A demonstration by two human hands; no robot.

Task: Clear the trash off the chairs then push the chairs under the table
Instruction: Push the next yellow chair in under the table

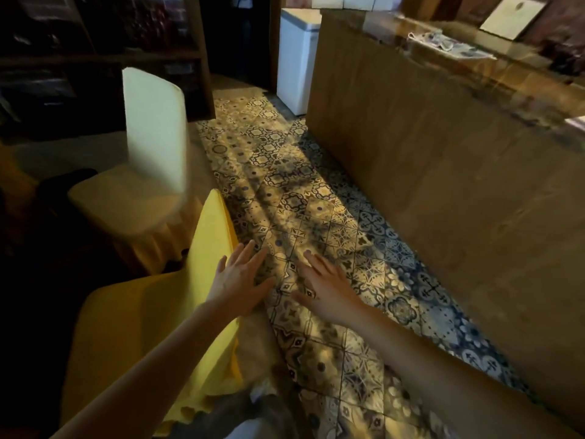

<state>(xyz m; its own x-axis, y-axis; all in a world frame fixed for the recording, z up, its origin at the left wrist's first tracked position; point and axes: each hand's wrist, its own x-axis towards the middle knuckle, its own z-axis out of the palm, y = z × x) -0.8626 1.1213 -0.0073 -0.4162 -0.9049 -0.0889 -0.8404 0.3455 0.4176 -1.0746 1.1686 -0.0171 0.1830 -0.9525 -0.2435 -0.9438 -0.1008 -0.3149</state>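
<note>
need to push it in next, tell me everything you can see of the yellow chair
The yellow chair wears a bright yellow fabric cover over seat and tall backrest, with a scalloped hem near the floor. It stands at lower left, its back toward the tiled aisle. The left hand, open, is at the backrest's edge. No trash shows on its seat.

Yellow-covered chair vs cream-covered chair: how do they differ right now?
Colour: the yellow fabric-covered chair is bright yellow; the cream fabric-covered chair is pale off-white.
Position: the yellow chair is nearest the camera, lower left; the cream chair stands farther back.
Contact: the open left hand is at the yellow chair's backrest edge; no hand is near the cream chair. The open right hand hovers over the patterned tile floor.
Shared: both wear fitted slipcovers, and no trash shows on either seat.
</note>
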